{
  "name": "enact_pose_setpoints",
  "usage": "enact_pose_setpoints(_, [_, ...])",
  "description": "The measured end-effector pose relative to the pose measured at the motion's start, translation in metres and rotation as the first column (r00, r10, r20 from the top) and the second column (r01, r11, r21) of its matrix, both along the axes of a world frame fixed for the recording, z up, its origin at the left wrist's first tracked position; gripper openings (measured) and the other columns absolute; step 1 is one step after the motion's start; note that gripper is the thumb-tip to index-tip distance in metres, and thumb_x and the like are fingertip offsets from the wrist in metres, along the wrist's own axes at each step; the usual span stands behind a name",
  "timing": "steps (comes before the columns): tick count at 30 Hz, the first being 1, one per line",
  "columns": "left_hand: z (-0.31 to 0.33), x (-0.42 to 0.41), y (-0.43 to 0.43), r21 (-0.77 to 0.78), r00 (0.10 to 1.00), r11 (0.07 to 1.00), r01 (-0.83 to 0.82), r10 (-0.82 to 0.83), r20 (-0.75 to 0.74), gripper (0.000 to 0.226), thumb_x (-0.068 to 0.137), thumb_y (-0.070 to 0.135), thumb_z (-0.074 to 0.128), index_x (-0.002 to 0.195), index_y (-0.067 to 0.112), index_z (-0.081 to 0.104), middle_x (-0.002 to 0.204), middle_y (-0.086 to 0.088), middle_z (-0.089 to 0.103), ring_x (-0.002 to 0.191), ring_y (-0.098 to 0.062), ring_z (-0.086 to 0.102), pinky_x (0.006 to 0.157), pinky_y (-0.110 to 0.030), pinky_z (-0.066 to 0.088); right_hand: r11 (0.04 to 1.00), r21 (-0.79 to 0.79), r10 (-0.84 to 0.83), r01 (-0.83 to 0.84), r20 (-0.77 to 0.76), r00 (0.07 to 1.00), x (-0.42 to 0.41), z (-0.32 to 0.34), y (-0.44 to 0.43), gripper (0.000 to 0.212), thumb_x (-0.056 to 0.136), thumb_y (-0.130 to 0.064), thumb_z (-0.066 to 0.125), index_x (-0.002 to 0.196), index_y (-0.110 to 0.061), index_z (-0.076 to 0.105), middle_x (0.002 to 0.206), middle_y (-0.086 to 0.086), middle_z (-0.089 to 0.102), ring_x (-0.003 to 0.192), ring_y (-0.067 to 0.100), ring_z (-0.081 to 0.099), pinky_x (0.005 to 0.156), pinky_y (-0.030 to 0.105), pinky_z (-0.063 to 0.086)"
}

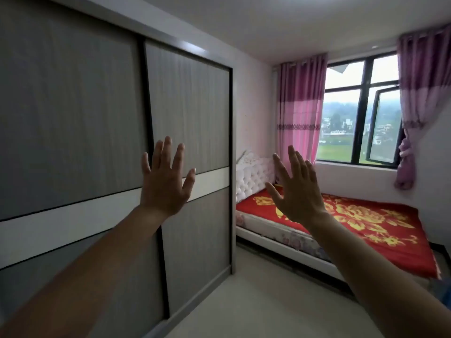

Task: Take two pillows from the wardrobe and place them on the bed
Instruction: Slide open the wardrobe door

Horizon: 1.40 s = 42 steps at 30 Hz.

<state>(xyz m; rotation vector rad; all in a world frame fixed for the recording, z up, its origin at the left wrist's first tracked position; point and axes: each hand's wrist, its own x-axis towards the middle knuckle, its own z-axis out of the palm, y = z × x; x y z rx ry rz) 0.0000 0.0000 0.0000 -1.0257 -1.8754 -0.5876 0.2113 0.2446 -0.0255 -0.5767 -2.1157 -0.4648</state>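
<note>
Before the closed wardrobe (97,142), left hand (166,189) and right hand (296,196) spread empty.

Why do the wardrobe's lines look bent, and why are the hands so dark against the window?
In the head view, the wide lens bows straight edges, so the wardrobe frame leans and curves; daylight from the window is the main light, nearly washing out the sky, so the left hand and right hand look shadowed; the picture is slightly soft overall.

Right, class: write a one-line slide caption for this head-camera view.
Both hands, left and right, raised open and empty before the closed wardrobe; red-covered bed waits under the window.
</note>
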Motion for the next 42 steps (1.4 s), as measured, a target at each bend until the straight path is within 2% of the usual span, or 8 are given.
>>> enact_pose_setpoints(4, [-0.037, -0.022, 0.018, -0.090, 0.996, 0.995, -0.036, 0.042, 0.075, 0.068, 0.095, 0.052, 0.027, 0.152, 0.015, 0.020, 0.162, -0.015, 0.008, 0.148, -0.031, 0.006, 0.116, -0.059, 0.009, 0.998, -0.033, -0.044, 0.048, 0.113, 0.993, -0.018, -0.035, 0.018, 0.079, 0.096, -0.061, 0.037, 0.158, -0.019, 0.017, 0.165, 0.021, -0.002, 0.153, 0.036, 0.006, 0.119, 0.056, 0.020])
enact_pose_setpoints(11, [-0.080, -0.088, 0.103, -0.195, 0.995, 0.980, -0.030, 0.048, 0.091, 0.071, 0.092, 0.053, 0.026, 0.151, 0.013, 0.025, 0.161, -0.017, 0.010, 0.148, -0.031, 0.008, 0.116, -0.060, 0.008, 0.994, -0.109, -0.012, 0.025, 0.117, 0.993, -0.080, -0.087, 0.102, 0.077, 0.096, -0.064, 0.027, 0.157, -0.017, 0.021, 0.165, 0.021, 0.004, 0.152, 0.038, 0.013, 0.120, 0.056, 0.021])
enact_pose_setpoints(18, [-0.086, -0.171, 0.262, -0.222, 0.993, 0.974, -0.053, 0.076, 0.095, 0.070, 0.093, 0.053, 0.026, 0.150, 0.013, 0.025, 0.161, -0.017, 0.011, 0.149, -0.030, 0.007, 0.115, -0.060, 0.010, 0.979, -0.196, -0.028, 0.064, 0.181, 0.983, -0.166, -0.114, 0.261, 0.077, 0.096, -0.065, 0.023, 0.158, -0.021, 0.012, 0.165, 0.018, -0.001, 0.152, 0.036, 0.008, 0.122, 0.055, 0.016])
enact_pose_setpoints(25, [-0.076, -0.252, 0.382, -0.231, 0.989, 0.968, -0.097, 0.119, 0.087, 0.069, 0.094, 0.053, 0.028, 0.150, 0.014, 0.023, 0.161, -0.017, 0.011, 0.149, -0.029, 0.005, 0.116, -0.060, 0.009, 0.942, -0.316, -0.051, 0.111, 0.194, 0.980, -0.246, -0.107, 0.416, 0.079, 0.096, -0.065, 0.024, 0.158, -0.022, 0.001, 0.166, 0.016, -0.005, 0.153, 0.033, 0.004, 0.123, 0.054, 0.014])
enact_pose_setpoints(28, [-0.083, -0.293, 0.421, -0.244, 0.984, 0.960, -0.140, 0.163, 0.077, 0.069, 0.093, 0.053, 0.027, 0.151, 0.014, 0.023, 0.161, -0.016, 0.010, 0.149, -0.029, 0.005, 0.116, -0.060, 0.009, 0.946, -0.315, -0.020, 0.083, 0.198, 0.980, -0.289, -0.112, 0.463, 0.080, 0.096, -0.066, 0.024, 0.158, -0.022, -0.001, 0.165, 0.015, -0.006, 0.153, 0.033, 0.003, 0.123, 0.053, 0.012])
enact_pose_setpoints(34, [-0.114, -0.390, 0.504, -0.209, 0.952, 0.953, -0.218, 0.255, 0.168, 0.070, 0.093, 0.054, 0.028, 0.150, 0.015, 0.023, 0.161, -0.016, 0.011, 0.148, -0.030, 0.007, 0.116, -0.059, 0.011, 0.941, -0.336, 0.038, 0.036, 0.212, 0.976, -0.388, -0.137, 0.545, 0.080, 0.095, -0.068, 0.021, 0.158, -0.023, -0.001, 0.165, 0.015, -0.007, 0.153, 0.031, 0.002, 0.123, 0.051, 0.011])
enact_pose_setpoints(38, [-0.141, -0.465, 0.557, -0.217, 0.938, 0.944, -0.247, 0.290, 0.192, 0.070, 0.092, 0.054, 0.028, 0.150, 0.015, 0.024, 0.160, -0.017, 0.013, 0.147, -0.031, 0.009, 0.115, -0.061, 0.013, 0.948, -0.317, 0.068, 0.025, 0.277, 0.958, -0.464, -0.152, 0.602, 0.081, 0.095, -0.069, 0.017, 0.158, -0.024, -0.006, 0.165, 0.015, -0.012, 0.153, 0.031, -0.002, 0.124, 0.051, 0.010])
enact_pose_setpoints(42, [-0.143, -0.555, 0.615, -0.245, 0.921, 0.931, -0.270, 0.324, 0.216, 0.073, 0.091, 0.055, 0.026, 0.152, 0.014, 0.021, 0.161, -0.017, 0.010, 0.148, -0.032, 0.006, 0.116, -0.061, 0.011, 0.949, -0.314, 0.077, 0.017, 0.285, 0.955, -0.554, -0.139, 0.669, 0.080, 0.095, -0.068, 0.019, 0.158, -0.025, -0.005, 0.165, 0.014, -0.013, 0.154, 0.029, -0.004, 0.124, 0.048, 0.007])
